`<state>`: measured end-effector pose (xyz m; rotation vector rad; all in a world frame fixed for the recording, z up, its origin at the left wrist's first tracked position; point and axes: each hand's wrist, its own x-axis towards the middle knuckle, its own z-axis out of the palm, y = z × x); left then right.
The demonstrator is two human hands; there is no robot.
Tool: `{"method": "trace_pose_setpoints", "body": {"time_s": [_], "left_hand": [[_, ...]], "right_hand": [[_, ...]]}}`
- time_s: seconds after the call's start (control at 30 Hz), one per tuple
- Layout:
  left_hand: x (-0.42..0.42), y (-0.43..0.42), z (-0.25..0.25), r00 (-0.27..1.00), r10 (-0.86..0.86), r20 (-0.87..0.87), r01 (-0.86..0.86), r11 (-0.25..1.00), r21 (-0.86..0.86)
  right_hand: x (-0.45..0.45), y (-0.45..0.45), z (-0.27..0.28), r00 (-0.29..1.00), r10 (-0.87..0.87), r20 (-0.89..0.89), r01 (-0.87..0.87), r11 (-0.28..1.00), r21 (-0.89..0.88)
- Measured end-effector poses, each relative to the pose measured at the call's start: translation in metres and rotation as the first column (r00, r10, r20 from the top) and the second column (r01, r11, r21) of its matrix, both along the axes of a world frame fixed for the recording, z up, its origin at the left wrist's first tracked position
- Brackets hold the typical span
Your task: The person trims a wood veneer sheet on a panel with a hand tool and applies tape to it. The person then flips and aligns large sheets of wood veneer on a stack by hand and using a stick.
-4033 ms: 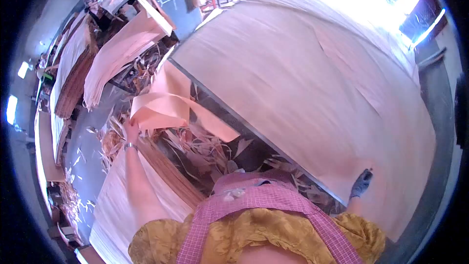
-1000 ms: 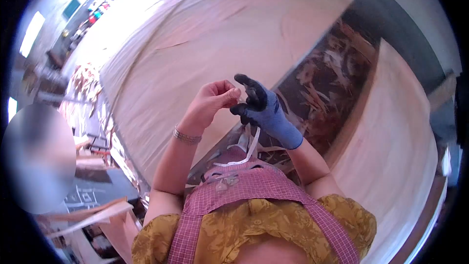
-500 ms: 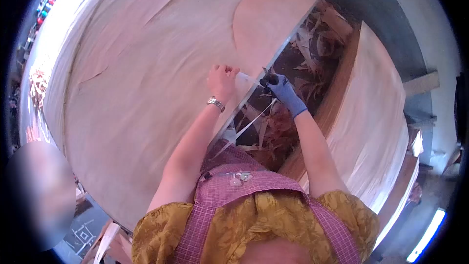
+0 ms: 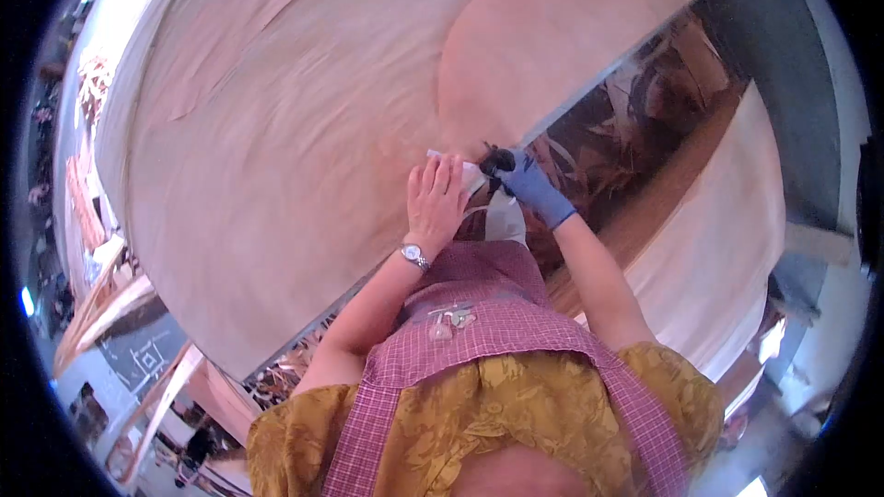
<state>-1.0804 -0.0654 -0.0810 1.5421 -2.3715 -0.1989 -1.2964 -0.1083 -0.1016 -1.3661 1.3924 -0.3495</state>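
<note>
My left hand [image 4: 436,198], bare and wearing a metal wristwatch [image 4: 414,256], lies with outstretched fingers on the edge of a large pale wood veneer sheet [image 4: 304,175]. Under its fingertips shows a white strip [image 4: 471,180], perhaps tape. Close beside it, my right hand [image 4: 536,187] in a blue glove is closed on a small black tool [image 4: 497,161] at the sheet's edge; its exact kind is unclear. A rounded, pinker veneer patch [image 4: 543,46] shows on the sheet beyond both hands.
Torn veneer scraps [image 4: 635,120] fill the dark gap right of the sheet's edge. Another veneer stack [image 4: 709,239] stands on the right. My checked apron [image 4: 483,285] meets the sheet's near edge. Loose strips [image 4: 110,313] hang at the far left.
My left hand has gone from curled fingers to lying flat at the edge. The white strip that dangled below my right hand no longer hangs stretched. The view has turned, and a blurred shape at left is gone.
</note>
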Motion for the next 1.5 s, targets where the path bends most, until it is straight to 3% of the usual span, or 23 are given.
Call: {"method": "trace_pose_setpoints", "body": {"time_s": [0.03, 0.13, 0.2, 0.23, 0.33, 0.37, 0.47, 0.57, 0.6, 0.67, 0.7, 0.8, 0.83, 0.93, 0.97, 1.0, 1.07, 1.1, 1.17, 1.3, 1.37, 1.4, 1.5], "left_hand": [[-0.011, 0.002, 0.007, 0.998, 0.043, 0.042, -0.046, 0.996, 0.077], [-0.031, 0.006, 0.006, 0.987, 0.103, 0.121, -0.121, 0.981, 0.152], [-0.033, 0.003, 0.007, 0.98, 0.113, 0.162, -0.138, 0.979, 0.149], [-0.035, 0.003, 0.009, 0.976, 0.118, 0.181, -0.146, 0.978, 0.152], [-0.04, 0.001, 0.013, 0.974, 0.136, 0.184, -0.17, 0.968, 0.186], [-0.037, 0.0, 0.022, 0.978, 0.141, 0.156, -0.172, 0.963, 0.209], [-0.04, -0.032, 0.032, 0.965, 0.26, 0.048, -0.264, 0.937, 0.23], [-0.054, -0.093, 0.034, 0.934, 0.355, -0.043, -0.349, 0.931, 0.109], [-0.06, -0.113, 0.032, 0.927, 0.368, -0.069, -0.365, 0.93, 0.051], [-0.067, -0.147, 0.007, 0.936, 0.35, 0.035, -0.348, 0.936, -0.043], [-0.071, -0.16, 0.0, 0.935, 0.346, 0.085, -0.339, 0.937, -0.087], [-0.068, -0.166, -0.002, 0.942, 0.322, 0.091, -0.319, 0.947, -0.045], [-0.066, -0.164, -0.002, 0.944, 0.316, 0.097, -0.313, 0.949, -0.043], [-0.066, -0.174, -0.001, 0.945, 0.313, 0.092, -0.315, 0.949, 0.001], [-0.066, -0.181, 0.003, 0.947, 0.311, 0.084, -0.316, 0.946, 0.065], [-0.069, -0.191, 0.008, 0.949, 0.304, 0.077, -0.312, 0.941, 0.131], [-0.089, -0.233, 0.016, 0.948, 0.279, -0.152, -0.262, 0.957, 0.122], [-0.102, -0.258, 0.016, 0.929, 0.262, -0.26, -0.24, 0.964, 0.113], [-0.13, -0.3, 0.004, 0.957, 0.208, -0.202, -0.202, 0.978, 0.052], [-0.145, -0.322, 0.007, 0.97, 0.206, -0.128, -0.194, 0.976, 0.104], [-0.149, -0.326, -0.008, 0.978, 0.201, 0.063, -0.206, 0.975, 0.079], [-0.152, -0.325, -0.015, 0.968, 0.197, 0.156, -0.21, 0.975, 0.068], [-0.162, -0.324, -0.021, 0.963, 0.222, 0.154, -0.221, 0.975, -0.023]], "right_hand": [[-0.003, 0.004, -0.01, 0.997, -0.027, 0.068, 0.027, 1.0, 0.005], [-0.027, -0.01, -0.013, 0.964, 0.252, -0.086, -0.261, 0.958, -0.118], [-0.034, -0.033, 0.0, 0.787, 0.382, -0.484, -0.564, 0.764, -0.314], [-0.039, -0.045, 0.009, 0.756, 0.322, -0.571, -0.583, 0.727, -0.362], [-0.048, -0.101, 0.059, 0.887, 0.25, -0.389, -0.418, 0.791, -0.446], [-0.045, -0.119, 0.03, 0.967, 0.24, -0.089, -0.244, 0.763, -0.599], [-0.027, -0.17, 0.064, 0.965, 0.189, 0.18, -0.148, 0.964, -0.219], [-0.006, -0.202, 0.028, 0.98, 0.081, 0.183, -0.095, 0.993, 0.074], [0.0, -0.204, 0.025, 0.983, 0.068, 0.171, -0.083, 0.993, 0.084], [0.002, -0.205, 0.017, 0.99, 0.043, 0.136, -0.057, 0.993, 0.099], [0.001, -0.202, 0.002, 0.991, 0.125, -0.035, -0.13, 0.956, -0.263], [-0.012, -0.212, 0.0, 0.859, 0.349, -0.376, -0.489, 0.778, -0.395], [-0.019, -0.22, 0.012, 0.794, 0.352, -0.496, -0.54, 0.783, -0.308], [-0.048, -0.269, 0.04, 0.946, 0.143, -0.292, -0.265, 0.859, -0.438], [-0.057, -0.294, 0.037, 0.994, 0.087, -0.071, -0.105, 0.946, -0.305], [-0.063, -0.315, 0.036, 0.996, 0.043, -0.075, -0.063, 0.958, -0.28], [-0.073, -0.344, 0.033, 0.996, -0.037, -0.084, 0.017, 0.976, -0.219], [-0.076, -0.353, 0.021, 0.984, -0.04, -0.176, -0.005, 0.97, -0.245], [-0.076, -0.366, -0.006, 0.934, -0.053, -0.353, -0.057, 0.954, -0.294], [-0.085, -0.349, 0.004, 0.899, -0.139, -0.416, -0.048, 0.911, -0.409], [-0.098, -0.326, 0.006, 0.975, -0.209, -0.069, 0.201, 0.974, -0.109], [-0.105, -0.312, 0.007, 0.955, -0.282, 0.096, 0.276, 0.958, 0.074], [-0.128, -0.272, -0.01, 0.919, -0.35, 0.181, 0.324, 0.933, 0.157]]}}
